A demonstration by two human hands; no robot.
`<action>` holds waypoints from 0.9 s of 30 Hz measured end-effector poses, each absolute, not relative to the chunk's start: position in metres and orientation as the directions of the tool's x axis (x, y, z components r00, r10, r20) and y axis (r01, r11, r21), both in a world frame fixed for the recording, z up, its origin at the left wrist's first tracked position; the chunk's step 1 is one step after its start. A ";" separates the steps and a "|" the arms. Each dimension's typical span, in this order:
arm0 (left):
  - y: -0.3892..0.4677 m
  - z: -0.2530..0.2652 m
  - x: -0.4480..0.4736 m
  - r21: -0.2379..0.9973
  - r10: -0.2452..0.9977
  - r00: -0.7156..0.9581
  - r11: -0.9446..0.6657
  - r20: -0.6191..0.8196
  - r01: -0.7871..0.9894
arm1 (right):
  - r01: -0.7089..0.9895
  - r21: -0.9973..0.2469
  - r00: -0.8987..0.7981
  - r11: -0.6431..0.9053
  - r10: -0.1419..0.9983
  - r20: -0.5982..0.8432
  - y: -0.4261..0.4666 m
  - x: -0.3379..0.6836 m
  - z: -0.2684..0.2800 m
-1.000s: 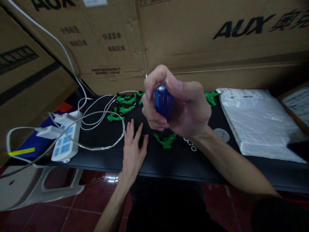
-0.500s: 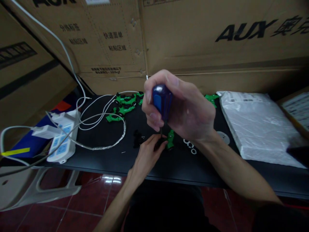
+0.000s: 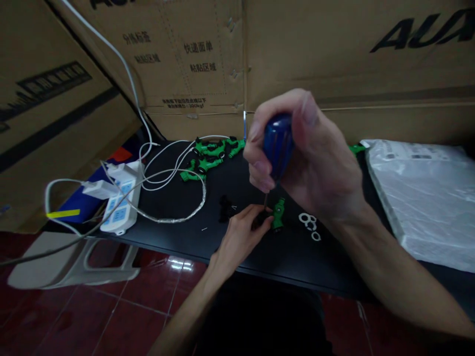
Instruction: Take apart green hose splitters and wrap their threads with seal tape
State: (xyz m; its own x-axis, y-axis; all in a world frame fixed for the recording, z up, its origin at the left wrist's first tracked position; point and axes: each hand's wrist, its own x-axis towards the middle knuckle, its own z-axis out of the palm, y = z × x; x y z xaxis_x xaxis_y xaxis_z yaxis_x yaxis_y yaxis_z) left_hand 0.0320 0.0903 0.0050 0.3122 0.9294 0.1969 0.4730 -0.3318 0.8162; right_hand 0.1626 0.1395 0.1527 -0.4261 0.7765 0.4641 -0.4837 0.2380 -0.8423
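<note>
My right hand (image 3: 315, 153) is closed around the blue handle of a screwdriver (image 3: 278, 143). The shaft points down, and its tip meets a small dark part between the fingers of my left hand (image 3: 243, 230). Those fingers pinch that black part (image 3: 260, 217) against the table; most of it is hidden. Touching or just right of the fingertips lies a green plastic piece (image 3: 278, 215). White rings (image 3: 309, 222) lie farther right. Left of my left hand are small black parts (image 3: 224, 208) with a thin screw or pin by them, and another small screw (image 3: 204, 229).
Green and black pieces (image 3: 208, 153) lie at the back of the black table (image 3: 178, 235). A white power strip (image 3: 120, 207) with plugs and looping cables takes up the left. A white plastic package (image 3: 426, 198) lies right. Large cardboard boxes (image 3: 208, 99) stand behind.
The camera view has swung left, so everything appears farther right. The screwdriver handle looks slightly turned and tilted in my right hand. My left hand keeps its pinch.
</note>
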 end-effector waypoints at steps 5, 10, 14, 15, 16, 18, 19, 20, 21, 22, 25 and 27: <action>0.090 0.003 0.032 0.800 0.931 0.294 -0.343 0.218 0.492 | -0.528 -0.803 -0.320 0.276 0.811 0.490 0.135 0.157 0.146; 0.090 0.003 0.032 0.791 0.925 0.306 -0.356 0.223 0.498 | -0.515 -0.813 -0.369 0.270 0.787 0.495 0.138 0.158 0.147; 0.090 0.001 0.032 0.786 0.920 0.317 -0.369 0.231 0.497 | -0.526 -0.827 -0.452 0.198 0.759 0.469 0.141 0.159 0.149; 0.090 -0.001 0.032 0.784 0.920 0.313 -0.372 0.238 0.497 | -0.540 -0.821 -0.440 0.186 0.769 0.464 0.141 0.158 0.148; 0.090 -0.002 0.032 0.784 0.920 0.307 -0.373 0.243 0.497 | -0.553 -0.813 -0.416 0.183 0.785 0.459 0.139 0.157 0.147; 0.091 -0.005 0.031 0.785 0.922 0.297 -0.372 0.249 0.496 | -0.568 -0.796 -0.354 0.209 0.811 0.466 0.137 0.156 0.144; 0.091 -0.006 0.031 0.786 0.922 0.296 -0.371 0.248 0.495 | -0.563 -0.795 -0.335 0.227 0.816 0.470 0.136 0.155 0.142; 0.091 -0.006 0.031 0.788 0.922 0.299 -0.370 0.246 0.492 | -0.546 -0.803 -0.337 0.238 0.815 0.471 0.136 0.156 0.142; 0.091 -0.005 0.032 0.790 0.921 0.302 -0.370 0.245 0.488 | -0.533 -0.809 -0.341 0.249 0.812 0.474 0.136 0.156 0.141; 0.091 -0.004 0.032 0.793 0.921 0.305 -0.368 0.242 0.484 | -0.527 -0.811 -0.352 0.254 0.804 0.480 0.137 0.157 0.142; 0.091 -0.001 0.032 0.803 0.923 0.312 -0.356 0.224 0.477 | -0.516 -0.826 -0.407 0.228 0.783 0.470 0.141 0.159 0.145; 0.091 -0.001 0.032 0.803 0.924 0.313 -0.352 0.218 0.480 | -0.507 -0.838 -0.425 0.200 0.788 0.445 0.141 0.159 0.146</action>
State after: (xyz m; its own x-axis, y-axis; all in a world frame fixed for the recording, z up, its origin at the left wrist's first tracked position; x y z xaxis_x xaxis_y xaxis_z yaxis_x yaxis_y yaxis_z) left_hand 0.0321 0.0908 -0.0012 0.3128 0.9244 0.2182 0.4802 -0.3521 0.8034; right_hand 0.1587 0.1409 0.1461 -0.4253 0.7879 0.4452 -0.5069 0.2002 -0.8385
